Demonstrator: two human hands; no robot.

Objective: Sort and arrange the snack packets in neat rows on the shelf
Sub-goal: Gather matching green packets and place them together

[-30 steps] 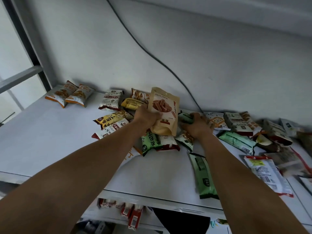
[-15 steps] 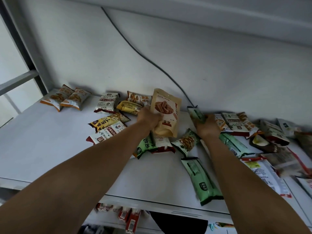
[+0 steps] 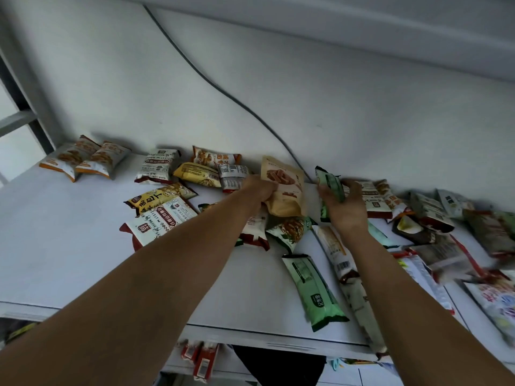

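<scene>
Early days imo. Your left hand [image 3: 257, 188] has its fingers curled round the tan pouch [image 3: 287, 185], held upright over the pile. Right hand [image 3: 347, 210] grips a green packet [image 3: 328, 181], also lifted. Only tidy bit: two orange-white packets [image 3: 86, 160] side by side, far left of your fingers. Everything else on the shelf [image 3: 55, 246] is a loose scatter under and right of your fingers, incl. the long green packet [image 3: 313, 291] on the near side. No rows yet, so most of the job's left.
</scene>
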